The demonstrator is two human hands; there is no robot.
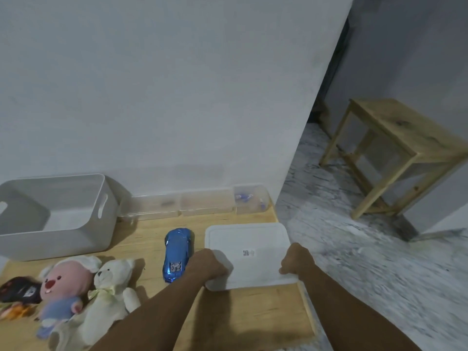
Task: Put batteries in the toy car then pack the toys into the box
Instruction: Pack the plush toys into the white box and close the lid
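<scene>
Blue plastic toy car (177,254) lies on wooden desk (253,312), just left of flat white plastic lid (248,254). Both hands, left (210,266) and right (296,259), grip lid's near edge. Lid sticker (248,253) unreadable. Open grey plastic box (50,216) back left.

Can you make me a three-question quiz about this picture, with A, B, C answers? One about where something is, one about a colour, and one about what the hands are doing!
1. Where is the box?
A. On the stool
B. Back left of the table, by the wall
C. On the floor

2. What colour is the toy car?
A. Red
B. Green
C. Blue

3. What do both hands do?
A. Hold the white lid
B. Hug a plush toy
C. Hang idle

Answers: B, it sits against the wall; C, its body is blue; A, left hand and right hand grip the lid's near corners.
</scene>
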